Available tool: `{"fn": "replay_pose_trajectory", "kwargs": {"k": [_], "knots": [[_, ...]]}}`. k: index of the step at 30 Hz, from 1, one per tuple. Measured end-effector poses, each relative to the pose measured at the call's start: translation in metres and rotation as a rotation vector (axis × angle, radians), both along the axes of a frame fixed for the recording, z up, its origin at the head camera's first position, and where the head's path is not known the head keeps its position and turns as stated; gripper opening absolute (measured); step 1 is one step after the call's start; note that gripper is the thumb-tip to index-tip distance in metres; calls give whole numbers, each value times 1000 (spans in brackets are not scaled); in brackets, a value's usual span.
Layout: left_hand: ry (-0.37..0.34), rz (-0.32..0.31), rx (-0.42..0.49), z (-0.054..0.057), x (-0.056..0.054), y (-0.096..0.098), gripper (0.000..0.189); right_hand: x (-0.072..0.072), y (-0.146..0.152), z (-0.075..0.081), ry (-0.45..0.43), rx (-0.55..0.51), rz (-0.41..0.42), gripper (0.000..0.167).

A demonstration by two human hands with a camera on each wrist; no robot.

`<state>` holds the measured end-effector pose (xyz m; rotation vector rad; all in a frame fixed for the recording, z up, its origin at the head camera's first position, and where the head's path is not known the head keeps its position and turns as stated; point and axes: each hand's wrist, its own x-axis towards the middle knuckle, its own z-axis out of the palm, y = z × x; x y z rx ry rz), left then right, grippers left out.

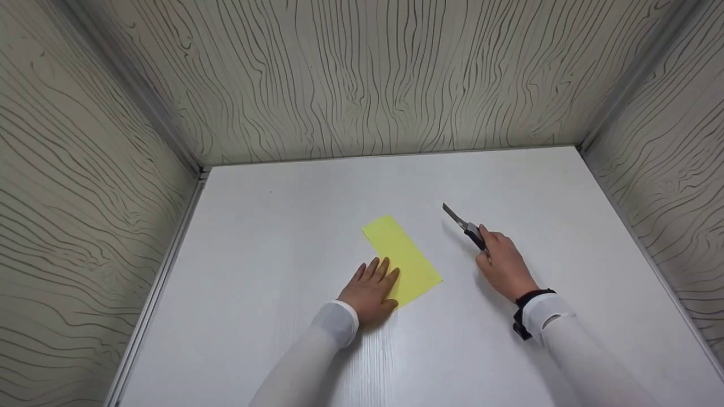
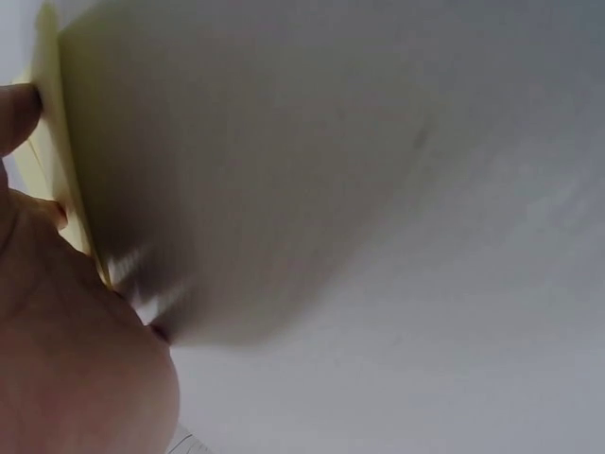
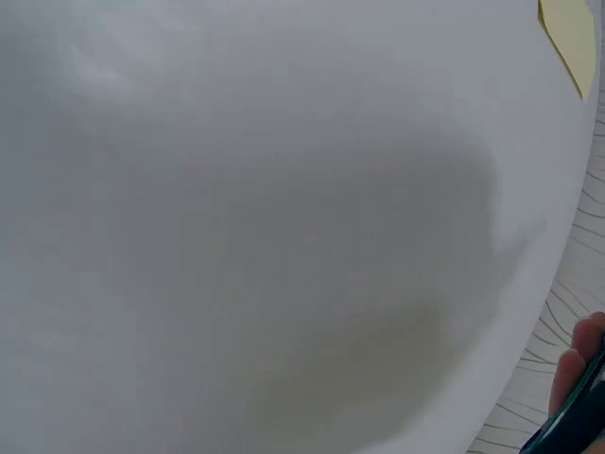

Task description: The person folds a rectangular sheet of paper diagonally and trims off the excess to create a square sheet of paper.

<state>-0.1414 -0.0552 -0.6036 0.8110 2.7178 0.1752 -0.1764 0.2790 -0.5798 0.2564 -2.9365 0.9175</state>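
Observation:
A folded-looking yellow sheet of paper (image 1: 408,255) lies at a slant near the middle of the white table. My left hand (image 1: 369,291) rests on its lower left part, fingers spread and fairly straight, thumb at the near edge. In the left wrist view the paper (image 2: 55,123) shows edge-on beside the fingers. To the right of the paper, my right hand (image 1: 503,264) grips a utility knife (image 1: 473,233) with a grey and black handle. Its long blade is out and points up and left, above the table. The right palm side is hidden.
The white table (image 1: 271,243) reaches back to a wood-grain patterned wall (image 1: 362,79), with similar panels at left and right. A black band (image 1: 526,308) circles the right wrist. White sleeves cover both forearms.

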Motion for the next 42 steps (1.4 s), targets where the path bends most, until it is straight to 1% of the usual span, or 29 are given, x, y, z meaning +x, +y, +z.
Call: {"fn": "replay_pose_trajectory", "kwargs": {"k": [6,9,13,17,20,23,27,29,31,34,37,39,42], "knots": [[-2,7,-3,1,1,1,68,14,-10,-10,48,28,40,56],[5,11,-1,3,1,1,68,21,-14,-15,66,53,64,57],[41,18,-6,5,2,2,67,30,-19,-18,103,84,99,56],[98,22,-25,3,2,2,68,37,-21,-19,151,115,147,52],[130,12,-39,3,1,2,69,40,-23,-19,175,136,183,51],[150,-12,-43,4,-1,2,70,43,-24,-20,188,145,205,52],[141,-23,-26,5,-2,2,70,45,-25,-21,192,140,209,52],[140,-14,-12,5,-2,2,70,45,-25,-22,187,137,206,52],[155,2,3,5,-2,3,71,46,-24,-23,177,136,205,52],[216,16,-5,4,-4,5,71,47,-24,-24,165,140,202,52],[266,33,-1,3,-6,7,67,47,-24,-25,163,144,203,52],[281,48,35,1,-8,8,61,47,-24,-25,167,143,208,52],[257,88,108,0,-11,8,56,48,-24,-25,173,144,217,52]]}}
